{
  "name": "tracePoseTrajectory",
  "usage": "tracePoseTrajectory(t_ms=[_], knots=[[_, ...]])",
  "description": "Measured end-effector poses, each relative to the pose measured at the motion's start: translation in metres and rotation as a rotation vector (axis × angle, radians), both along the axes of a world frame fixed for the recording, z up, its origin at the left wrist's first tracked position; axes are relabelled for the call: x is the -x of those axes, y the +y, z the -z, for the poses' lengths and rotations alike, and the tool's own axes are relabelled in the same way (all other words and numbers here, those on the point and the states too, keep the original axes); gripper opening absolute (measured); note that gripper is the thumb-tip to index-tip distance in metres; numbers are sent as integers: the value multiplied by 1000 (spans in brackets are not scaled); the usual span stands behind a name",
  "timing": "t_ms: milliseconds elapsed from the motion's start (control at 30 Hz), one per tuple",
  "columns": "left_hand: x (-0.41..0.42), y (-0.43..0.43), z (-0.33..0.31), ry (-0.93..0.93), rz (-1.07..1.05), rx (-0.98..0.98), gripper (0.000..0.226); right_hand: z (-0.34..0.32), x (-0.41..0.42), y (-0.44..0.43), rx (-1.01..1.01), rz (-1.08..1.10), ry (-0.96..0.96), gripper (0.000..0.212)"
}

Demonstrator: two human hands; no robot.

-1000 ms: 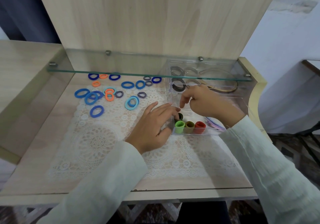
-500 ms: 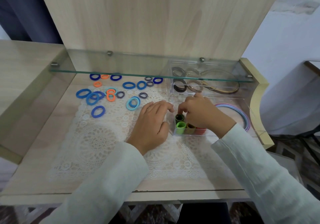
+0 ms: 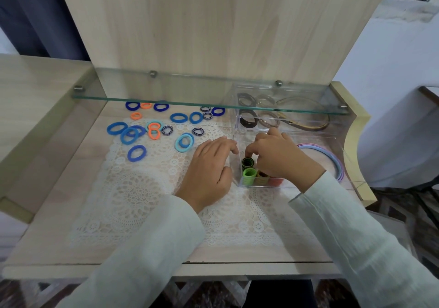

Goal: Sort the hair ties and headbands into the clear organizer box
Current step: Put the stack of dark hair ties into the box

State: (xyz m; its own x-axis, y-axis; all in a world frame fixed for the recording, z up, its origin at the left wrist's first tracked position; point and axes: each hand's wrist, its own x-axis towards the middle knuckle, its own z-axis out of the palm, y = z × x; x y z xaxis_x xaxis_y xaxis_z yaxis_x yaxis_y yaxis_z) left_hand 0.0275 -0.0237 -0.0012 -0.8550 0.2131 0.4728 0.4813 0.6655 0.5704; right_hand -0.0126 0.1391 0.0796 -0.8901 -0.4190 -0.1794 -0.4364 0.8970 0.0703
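The left hand (image 3: 209,167) lies on the lace mat (image 3: 142,188), fingers loosely curled and holding nothing, fingertips against the left wall of the clear organizer box (image 3: 235,165) — apparently steadying it. Just beside it, the right hand (image 3: 278,158) reaches down into the box's front compartment. Its fingers are curled over a row of rolled ties: a light green tie (image 3: 249,174), a dark green tie (image 3: 247,162) behind it, an olive tie (image 3: 262,177) and a red tie (image 3: 275,181) partly under the palm. Whether the fingers pinch a tie or only press one into place cannot be told.

The step in hand looks like seating a tie in that front row. Next comes a reach to the left for another loose tie, which calls for the right hand to lift clear of the box wall first.

To the right, pastel headbands (image 3: 332,160) curve inside the box. Further back, its rear compartments hold dark ties (image 3: 248,120) and a brown headband (image 3: 308,124). The unsorted loose ties (image 3: 136,153) — blue, orange, striped — lie scattered well apart from both hands, some under the glass shelf (image 3: 190,93).
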Motion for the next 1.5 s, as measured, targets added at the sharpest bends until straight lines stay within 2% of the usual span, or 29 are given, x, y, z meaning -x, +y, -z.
tracePoseTrajectory(t_ms=[167, 333, 400, 600, 733, 900, 1000, 1033, 1067, 1133, 1167, 1300, 1500], knots=[[2, -2, -2, -41, -27, -79, 41, 0, 4, 1, 38, 32, -61, 36], [7, -7, -3, -218, -45, -384, 38, 1, 4, 3, 151, 115, -101, 40], [8, -8, -4, -270, -68, -502, 40, 3, 3, 2, 223, 164, -74, 43], [6, -23, -11, -209, -264, -756, 36, 17, -5, -16, 444, 251, 128, 41], [8, -52, -8, -129, -412, -557, 29, 22, -15, -47, 628, 215, 199, 42], [13, -79, 3, -179, -375, -215, 28, 39, -23, -91, 696, 111, 219, 47], [16, -87, 10, -158, -360, 86, 38, 48, -19, -112, 689, 138, 212, 81], [15, -88, 10, -157, -368, 163, 41, 52, -14, -117, 679, 163, 207, 85], [14, -88, 10, -147, -375, 218, 42, 55, -9, -119, 666, 188, 219, 78], [12, -87, 9, -158, -386, 270, 47, 63, 3, -121, 635, 225, 241, 56], [11, -86, 8, -184, -386, 278, 50, 66, 7, -121, 620, 232, 255, 52], [13, -88, 11, -253, -390, 260, 44, 80, 13, -123, 612, 213, 345, 46], [9, -94, 13, -188, -435, 256, 40, 90, 17, -119, 679, 215, 388, 43]])
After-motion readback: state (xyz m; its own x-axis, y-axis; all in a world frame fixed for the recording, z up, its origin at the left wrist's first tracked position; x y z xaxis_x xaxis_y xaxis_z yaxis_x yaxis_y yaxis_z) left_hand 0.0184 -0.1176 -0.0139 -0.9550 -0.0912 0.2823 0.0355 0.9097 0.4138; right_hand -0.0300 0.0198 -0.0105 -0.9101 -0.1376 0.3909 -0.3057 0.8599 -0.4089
